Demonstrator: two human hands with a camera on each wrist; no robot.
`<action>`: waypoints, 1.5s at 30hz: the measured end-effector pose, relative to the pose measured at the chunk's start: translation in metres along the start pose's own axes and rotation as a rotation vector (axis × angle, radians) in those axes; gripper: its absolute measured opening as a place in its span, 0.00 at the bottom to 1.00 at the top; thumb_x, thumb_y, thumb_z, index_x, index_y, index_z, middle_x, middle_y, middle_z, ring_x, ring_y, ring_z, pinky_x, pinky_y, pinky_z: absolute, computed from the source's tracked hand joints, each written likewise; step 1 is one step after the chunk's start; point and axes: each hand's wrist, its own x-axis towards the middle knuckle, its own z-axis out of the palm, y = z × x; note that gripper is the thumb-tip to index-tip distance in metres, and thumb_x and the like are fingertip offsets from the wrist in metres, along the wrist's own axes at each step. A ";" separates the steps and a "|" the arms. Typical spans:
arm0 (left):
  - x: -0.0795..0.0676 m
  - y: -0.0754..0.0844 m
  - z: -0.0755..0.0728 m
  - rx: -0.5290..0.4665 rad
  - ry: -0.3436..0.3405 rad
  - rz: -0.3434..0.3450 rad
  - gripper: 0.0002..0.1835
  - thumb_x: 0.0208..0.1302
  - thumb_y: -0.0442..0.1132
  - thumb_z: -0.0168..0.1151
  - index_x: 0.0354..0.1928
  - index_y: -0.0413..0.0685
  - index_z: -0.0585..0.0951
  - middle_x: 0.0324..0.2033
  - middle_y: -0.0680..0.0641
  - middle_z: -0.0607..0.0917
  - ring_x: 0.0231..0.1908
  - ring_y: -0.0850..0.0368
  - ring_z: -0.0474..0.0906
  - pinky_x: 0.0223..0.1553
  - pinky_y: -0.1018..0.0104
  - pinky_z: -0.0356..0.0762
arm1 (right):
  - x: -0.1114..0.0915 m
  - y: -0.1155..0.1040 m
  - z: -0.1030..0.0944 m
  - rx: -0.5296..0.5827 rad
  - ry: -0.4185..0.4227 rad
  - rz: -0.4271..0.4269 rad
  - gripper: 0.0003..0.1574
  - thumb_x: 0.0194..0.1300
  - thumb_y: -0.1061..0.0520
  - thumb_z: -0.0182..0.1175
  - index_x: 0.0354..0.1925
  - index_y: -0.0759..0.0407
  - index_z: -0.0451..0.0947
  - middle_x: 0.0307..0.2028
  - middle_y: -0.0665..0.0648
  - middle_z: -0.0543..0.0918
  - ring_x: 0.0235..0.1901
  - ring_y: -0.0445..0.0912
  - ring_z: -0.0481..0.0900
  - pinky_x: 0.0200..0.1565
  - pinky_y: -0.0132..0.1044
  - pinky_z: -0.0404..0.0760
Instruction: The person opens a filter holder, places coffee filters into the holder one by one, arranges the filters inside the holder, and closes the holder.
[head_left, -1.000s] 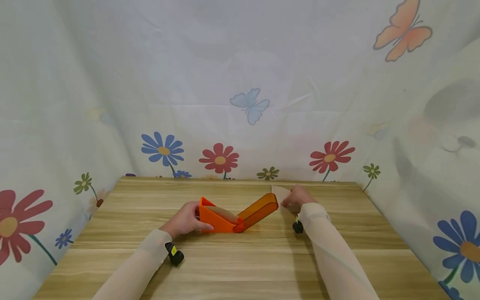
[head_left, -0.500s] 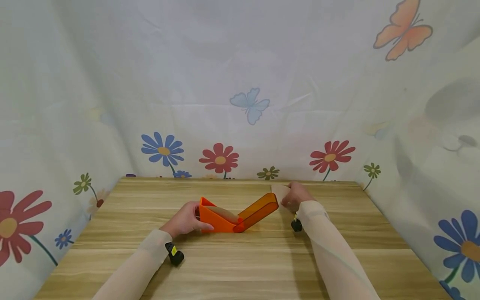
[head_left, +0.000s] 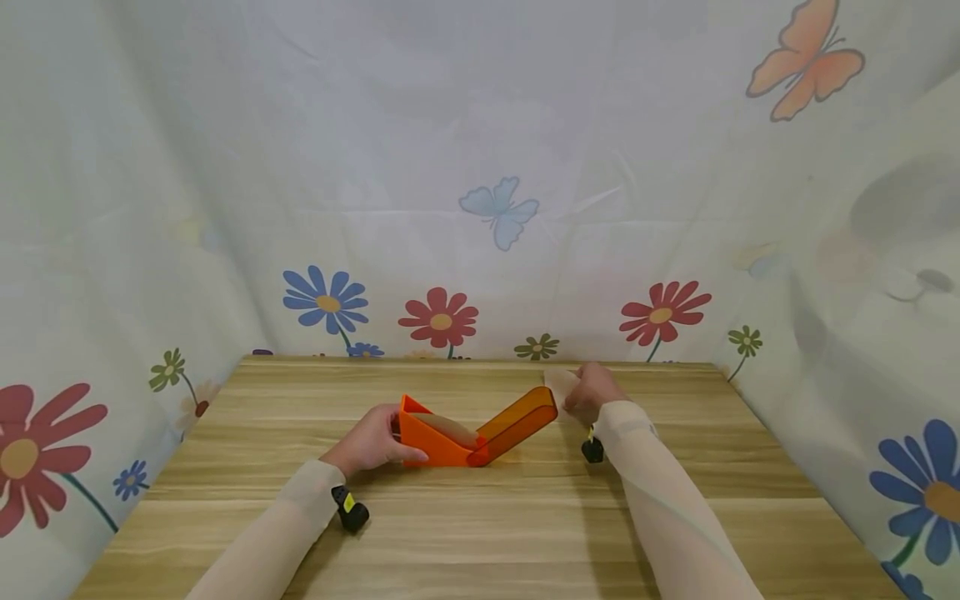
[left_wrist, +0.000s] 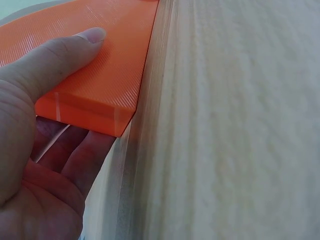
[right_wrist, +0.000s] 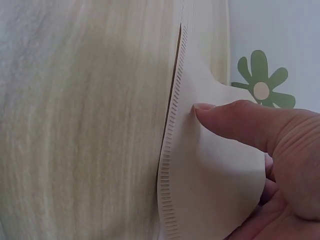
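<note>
An orange coffee filter box (head_left: 438,443) lies on the table, its see-through amber lid (head_left: 519,422) swung out to the right. Brownish paper filters (head_left: 447,427) show inside it. My left hand (head_left: 372,437) grips the box's left end; in the left wrist view the thumb lies across the ribbed orange side (left_wrist: 107,65) and the other fingers go behind. To the right of the lid, my right hand (head_left: 596,390) pinches a single paper coffee filter (right_wrist: 210,160) with a crimped edge, thumb on its face and fingers behind it. The filter's crimped edge is close over the table.
The wood-grain table (head_left: 480,533) spans the space below both hands. A pale curtain (head_left: 390,150) printed with flowers and butterflies hangs along its back and sides. Each wrist wears a small black camera, one near the left sleeve (head_left: 277,525).
Over the last second my right hand has shifted slightly away and to the left with the paper filter. My left hand and the orange box have stayed in place.
</note>
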 end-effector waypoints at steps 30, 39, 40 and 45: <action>0.000 -0.005 0.001 -0.029 -0.008 0.009 0.32 0.50 0.48 0.83 0.57 0.52 0.80 0.48 0.51 0.89 0.44 0.53 0.85 0.51 0.59 0.85 | -0.020 -0.003 -0.030 0.046 -0.069 -0.147 0.25 0.59 0.48 0.74 0.17 0.56 0.72 0.15 0.48 0.66 0.25 0.48 0.71 0.29 0.37 0.70; -0.001 -0.002 0.001 -0.029 -0.004 0.012 0.32 0.51 0.47 0.82 0.57 0.51 0.80 0.48 0.51 0.89 0.45 0.53 0.85 0.52 0.57 0.85 | -0.035 -0.013 -0.039 0.093 -0.064 -0.188 0.22 0.59 0.45 0.76 0.22 0.60 0.83 0.19 0.48 0.72 0.30 0.48 0.71 0.31 0.38 0.71; -0.001 -0.001 0.001 -0.029 -0.005 0.013 0.32 0.51 0.47 0.82 0.57 0.51 0.80 0.48 0.51 0.89 0.45 0.53 0.85 0.52 0.58 0.85 | -0.037 -0.013 -0.040 0.096 -0.062 -0.190 0.21 0.58 0.45 0.76 0.23 0.60 0.85 0.20 0.48 0.74 0.30 0.48 0.72 0.31 0.38 0.72; -0.001 0.001 0.001 -0.019 -0.003 0.014 0.31 0.51 0.46 0.82 0.57 0.51 0.80 0.48 0.51 0.89 0.44 0.54 0.85 0.52 0.58 0.85 | -0.047 -0.019 -0.042 0.095 -0.060 -0.216 0.20 0.59 0.46 0.76 0.25 0.61 0.86 0.25 0.51 0.78 0.33 0.49 0.72 0.33 0.37 0.72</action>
